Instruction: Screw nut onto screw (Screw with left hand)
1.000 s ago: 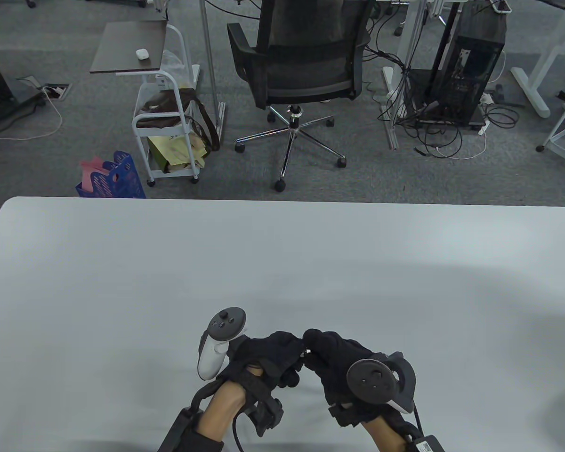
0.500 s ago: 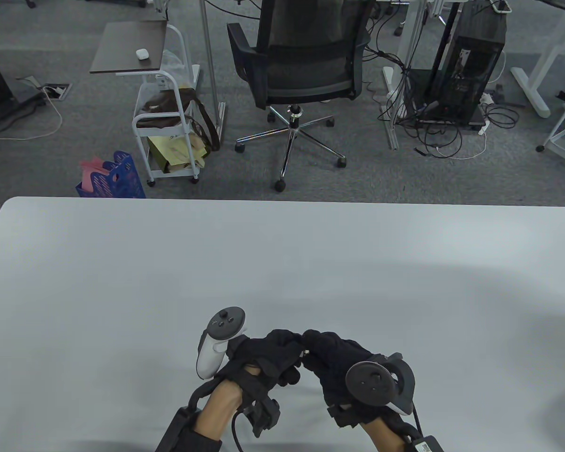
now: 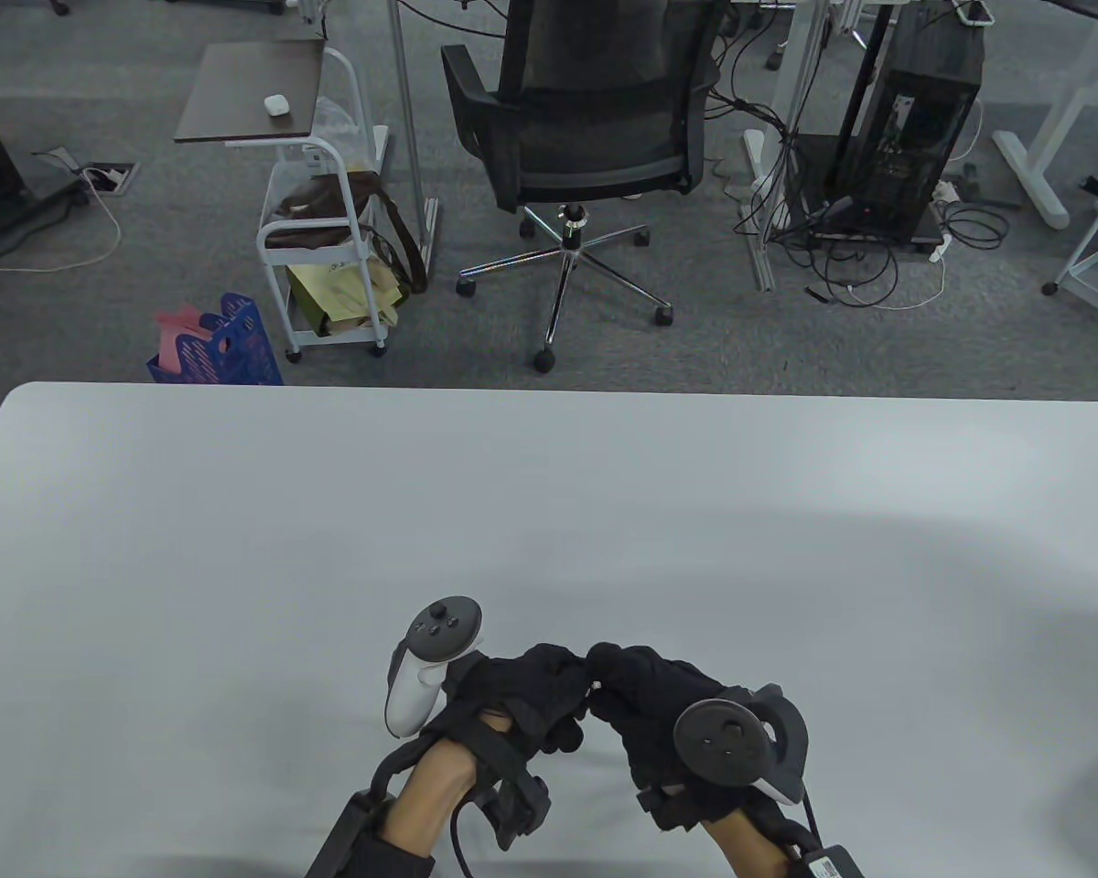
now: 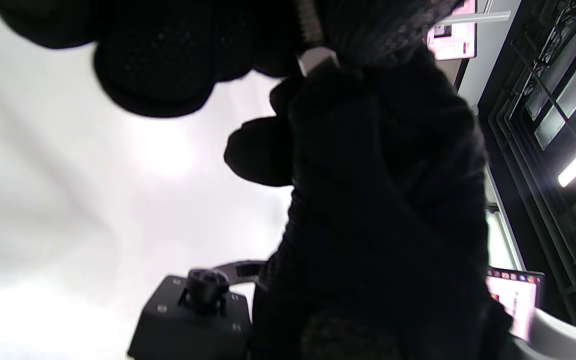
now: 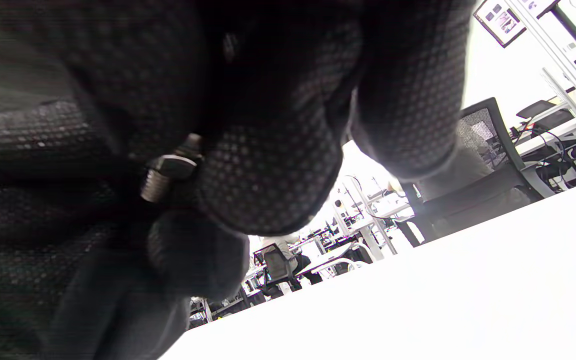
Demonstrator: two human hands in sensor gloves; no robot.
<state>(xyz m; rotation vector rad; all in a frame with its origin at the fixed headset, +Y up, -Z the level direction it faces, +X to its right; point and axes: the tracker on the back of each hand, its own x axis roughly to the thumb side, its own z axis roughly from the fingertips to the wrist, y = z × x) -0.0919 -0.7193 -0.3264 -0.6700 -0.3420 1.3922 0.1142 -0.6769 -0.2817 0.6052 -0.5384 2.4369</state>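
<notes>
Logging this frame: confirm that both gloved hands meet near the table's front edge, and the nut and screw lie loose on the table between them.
Wrong on one count: the nut and screw are not loose on the table. The right wrist view shows them held among gloved fingers. The left hand and right hand do meet there.

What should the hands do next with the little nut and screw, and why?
Probably one more small twist by the left hand. The nut is already on the screw, with bare thread showing past it. The right hand meets the left above the table, both pinching the metal parts.
</notes>
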